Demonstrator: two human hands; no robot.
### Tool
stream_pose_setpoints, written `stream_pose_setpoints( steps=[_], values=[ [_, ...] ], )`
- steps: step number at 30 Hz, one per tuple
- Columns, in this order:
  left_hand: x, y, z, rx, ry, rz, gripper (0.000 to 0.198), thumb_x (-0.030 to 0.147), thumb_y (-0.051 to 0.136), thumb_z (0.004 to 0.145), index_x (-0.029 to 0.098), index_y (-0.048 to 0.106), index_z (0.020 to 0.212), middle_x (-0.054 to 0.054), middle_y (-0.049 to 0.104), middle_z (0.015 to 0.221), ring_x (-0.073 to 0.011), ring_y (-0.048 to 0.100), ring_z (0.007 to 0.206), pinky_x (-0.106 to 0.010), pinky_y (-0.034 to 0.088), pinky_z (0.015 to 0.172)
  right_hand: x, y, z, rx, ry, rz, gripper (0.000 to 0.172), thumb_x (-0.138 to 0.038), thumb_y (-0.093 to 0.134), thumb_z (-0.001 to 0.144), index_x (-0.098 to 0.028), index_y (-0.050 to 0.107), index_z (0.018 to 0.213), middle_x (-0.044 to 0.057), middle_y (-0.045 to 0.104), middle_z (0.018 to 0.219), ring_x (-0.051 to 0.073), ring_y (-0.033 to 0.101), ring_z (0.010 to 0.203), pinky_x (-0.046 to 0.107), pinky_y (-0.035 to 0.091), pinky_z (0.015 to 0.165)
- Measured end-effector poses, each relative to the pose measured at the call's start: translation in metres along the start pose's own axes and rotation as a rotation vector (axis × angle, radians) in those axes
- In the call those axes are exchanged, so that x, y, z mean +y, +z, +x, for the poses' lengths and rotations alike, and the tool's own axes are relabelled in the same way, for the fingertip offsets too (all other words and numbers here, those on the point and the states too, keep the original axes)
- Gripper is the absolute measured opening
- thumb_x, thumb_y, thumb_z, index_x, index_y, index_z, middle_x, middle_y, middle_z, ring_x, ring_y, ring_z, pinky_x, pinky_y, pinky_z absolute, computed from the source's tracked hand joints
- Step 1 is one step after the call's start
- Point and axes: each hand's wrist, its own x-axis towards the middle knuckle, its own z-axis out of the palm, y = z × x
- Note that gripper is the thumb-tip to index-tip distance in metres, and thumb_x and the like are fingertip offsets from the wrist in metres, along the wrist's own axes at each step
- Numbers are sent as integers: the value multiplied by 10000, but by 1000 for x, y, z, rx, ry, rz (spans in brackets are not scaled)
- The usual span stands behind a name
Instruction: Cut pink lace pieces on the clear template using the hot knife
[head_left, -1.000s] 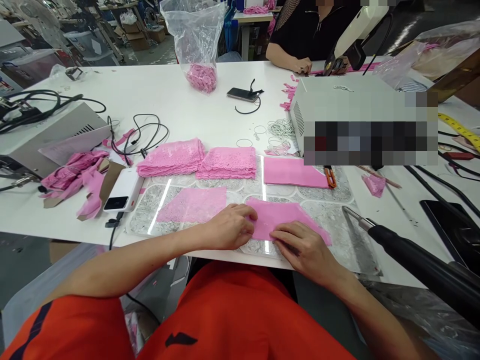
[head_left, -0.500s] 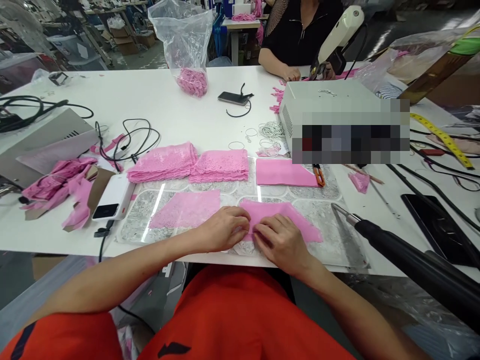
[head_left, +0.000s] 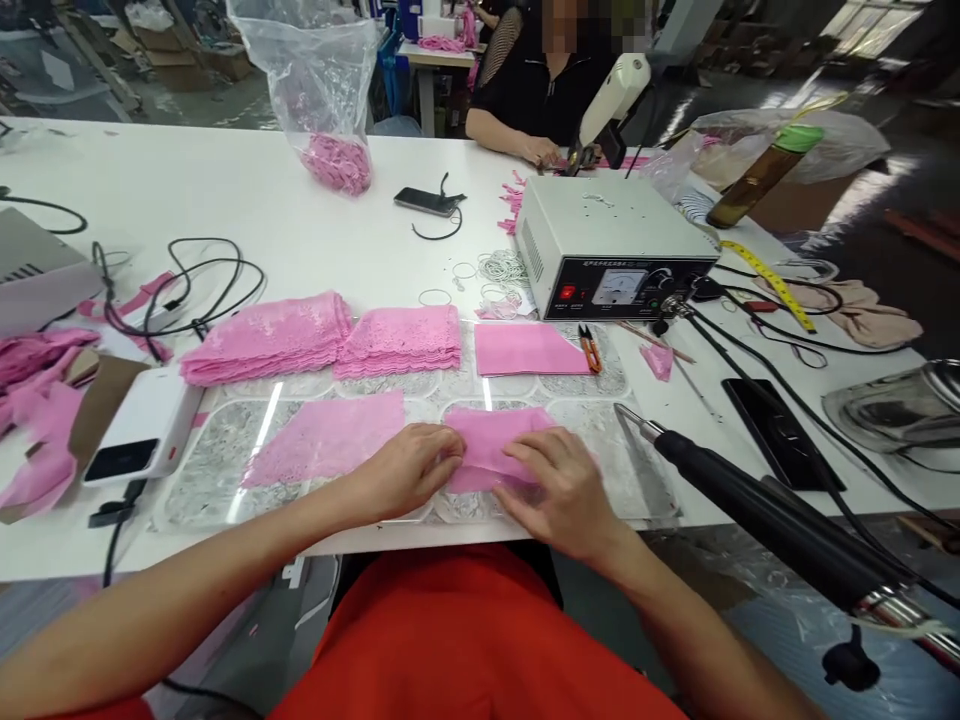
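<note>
My left hand (head_left: 409,470) and my right hand (head_left: 559,490) both rest on a folded pink fabric piece (head_left: 495,440) lying on a clear glass mat (head_left: 637,480) at the table's near edge. The left fingers pinch its left edge. The right hand lies flat over its right half, fingers spread. A flat pink lace piece (head_left: 326,450) lies just left of my left hand.
Two pink lace stacks (head_left: 270,335) (head_left: 401,340) and a plain pink stack (head_left: 525,348) lie behind. A black-handled hot tool (head_left: 757,505) juts at right. A grey control box (head_left: 615,245), orange snips (head_left: 591,350), phones, cables and a bag of pink pieces (head_left: 330,150); a person in black sits opposite.
The right hand slid left along the pink piece, which now looks shorter and folded. The camera view shifted right, showing more of the table's right side.
</note>
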Motion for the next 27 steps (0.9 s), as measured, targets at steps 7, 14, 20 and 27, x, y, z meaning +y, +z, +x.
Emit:
stream_pose_setpoints(
  steps=[7,14,20,27],
  values=[
    [-2,0,-3,10,42,11,181,206,393,943,180,552,861,-70,693,956,-186,651,881,-314,513,834,30,0,-6,71,72,-196,164,-118,547,873,-192,675,944,73,680,908,200,597,860,361,507,781],
    [-2,0,-5,3,21,13,215,234,401,953,189,572,831,-65,676,906,-195,644,905,-322,511,843,49,-25,-17,41,157,-94,162,-180,550,896,-218,667,1001,53,667,920,164,655,849,308,563,736],
    [-4,1,-3,11,-33,-28,240,281,383,974,190,587,886,-58,678,901,-193,655,868,-320,505,825,4,-5,4,-11,30,-63,297,-307,678,811,-180,646,1077,94,672,982,228,620,919,382,540,788],
    [-5,1,-5,15,-33,-38,286,302,338,994,187,589,917,-62,676,918,-192,652,868,-322,506,819,32,-1,-5,11,96,-252,276,-51,516,805,-188,689,972,73,689,920,213,618,870,361,534,775]
  ],
)
